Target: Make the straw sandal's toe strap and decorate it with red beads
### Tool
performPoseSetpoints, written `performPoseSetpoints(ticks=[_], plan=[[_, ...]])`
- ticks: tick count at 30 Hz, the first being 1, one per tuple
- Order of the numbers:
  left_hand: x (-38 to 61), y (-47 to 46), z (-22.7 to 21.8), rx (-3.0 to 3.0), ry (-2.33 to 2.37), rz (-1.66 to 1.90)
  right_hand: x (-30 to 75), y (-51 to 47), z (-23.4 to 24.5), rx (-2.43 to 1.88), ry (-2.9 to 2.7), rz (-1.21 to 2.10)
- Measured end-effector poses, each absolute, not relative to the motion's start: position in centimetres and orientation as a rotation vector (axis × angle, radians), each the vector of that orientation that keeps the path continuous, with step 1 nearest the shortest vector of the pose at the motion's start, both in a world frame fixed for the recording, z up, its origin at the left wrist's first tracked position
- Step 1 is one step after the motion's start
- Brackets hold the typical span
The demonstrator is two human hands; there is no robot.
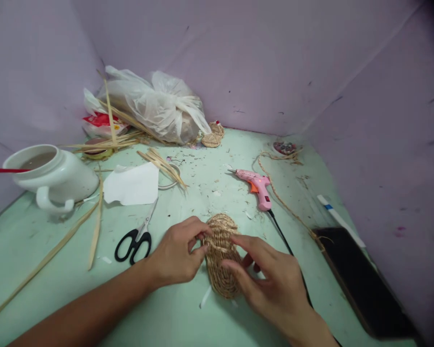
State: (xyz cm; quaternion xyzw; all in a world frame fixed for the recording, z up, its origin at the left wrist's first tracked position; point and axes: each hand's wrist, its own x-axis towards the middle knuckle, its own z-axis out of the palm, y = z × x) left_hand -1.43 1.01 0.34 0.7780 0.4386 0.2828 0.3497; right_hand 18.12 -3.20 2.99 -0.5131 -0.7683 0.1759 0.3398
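Woven slipper (219, 258), at the near side of the worktop (181, 318), between both hands. Pinched narrowly at the left edge of its cross-band (221, 238) by the left hand (179, 248); touched along the right side by the right hand (275, 279), thumb and forefinger spread, lower fingers partly hidden. Likely light, dry and easy to grip, with a bendable sole (222, 282) perhaps prone to unravelling if pulled. Best held by the sole's outer edges.

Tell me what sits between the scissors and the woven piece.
In the head view, the left hand does, its fingers at the left edge of the woven piece, with the scissors farther left.
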Motion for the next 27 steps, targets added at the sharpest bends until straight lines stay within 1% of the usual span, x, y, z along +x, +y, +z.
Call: performPoseSetpoints(ticks=[3,6,9,13,18,24,27], plan=[[-1.3,0.4,1.5,2.168,1.120,0.846,19.6,-3.6,2.5,-1.462,-1.796,0.397],[-0.6,-0.1,2.8,2.485,1.013,0.887,20.4,-3.4,1.7,-1.583,-1.659,0.490],[0.5,-0.1,3.4,2.805,0.982,0.823,20.1,-3.2,1.3,-1.617,-1.685,0.600],[1.3,1.0,3.5,3.058,0.981,0.804,19.0,-3.1,1.4,-1.757,-1.804,0.668],[1.4,2.4,3.8,3.111,1.029,0.891,18.7,-3.2,1.3,-1.790,-1.780,0.779],[1.4,2.8,4.4,3.123,1.025,0.670,18.9,-3.1,1.3,-1.769,-1.772,0.804],[1.7,2.6,4.4,3.137,1.027,0.695,18.8,-3.1,1.3,-1.763,-1.757,0.811]])
